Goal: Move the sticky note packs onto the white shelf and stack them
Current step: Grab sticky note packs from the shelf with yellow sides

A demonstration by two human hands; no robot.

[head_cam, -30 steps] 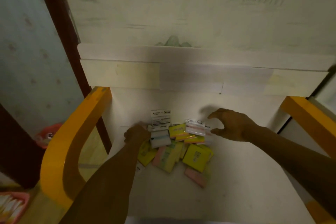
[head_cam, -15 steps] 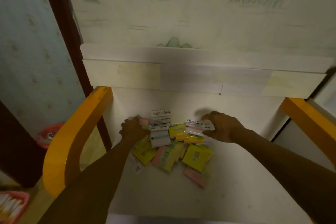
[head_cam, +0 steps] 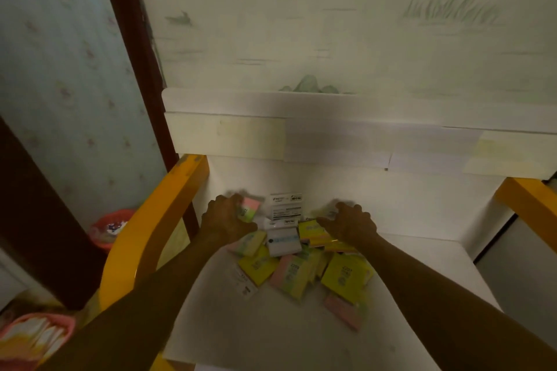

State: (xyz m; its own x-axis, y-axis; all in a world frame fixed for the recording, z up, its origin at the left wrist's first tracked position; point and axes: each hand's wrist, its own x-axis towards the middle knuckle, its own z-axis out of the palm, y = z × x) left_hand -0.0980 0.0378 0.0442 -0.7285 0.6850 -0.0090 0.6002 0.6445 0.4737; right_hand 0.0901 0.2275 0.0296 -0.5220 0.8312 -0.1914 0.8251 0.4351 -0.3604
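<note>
Several sticky note packs [head_cam: 304, 268], yellow, pink and white, lie in a loose heap on a white seat-like surface [head_cam: 271, 334]. My left hand [head_cam: 224, 220] grips a pink and green pack [head_cam: 249, 208] at the heap's far left. My right hand [head_cam: 349, 224] curls round a pale pack [head_cam: 330, 213] at the heap's far right; most of that pack is hidden and blurred. Above the heap, against the wall, runs the white shelf [head_cam: 331, 105] with nothing on its visible top.
Yellow curved armrests [head_cam: 156, 226] flank the white surface on both sides. A dark wooden post [head_cam: 132, 39] stands at the left. A red bin [head_cam: 110, 227] sits on the floor, and a pink basket [head_cam: 33, 337] is at the bottom left.
My right hand came down from above the heap and closed on a pale pack. My left hand took hold of the pink and green pack and lifted it slightly up and back.
</note>
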